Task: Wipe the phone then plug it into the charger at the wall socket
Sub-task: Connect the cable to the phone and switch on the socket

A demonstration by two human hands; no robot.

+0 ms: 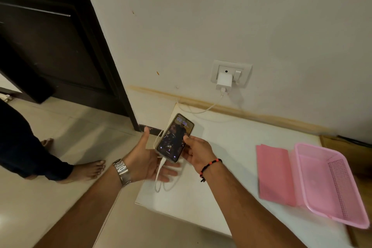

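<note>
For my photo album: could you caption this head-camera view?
Right hand holds the lit phone, cable attached, below the wall charger.

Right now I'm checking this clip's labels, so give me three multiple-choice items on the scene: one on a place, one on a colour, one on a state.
1. Where is the charger?
A. In the wall socket
B. In the basket
C. On the floor

2. What colour is the basket?
A. Blue
B. Pink
C. Green

3. The phone screen is:
A. Dark
B. Cracked
C. Lit

Answers: 1 A, the white adapter sits in the wall plate. 2 B, its mesh walls are pink. 3 C, clock digits glow while the right hand holds it.
</note>
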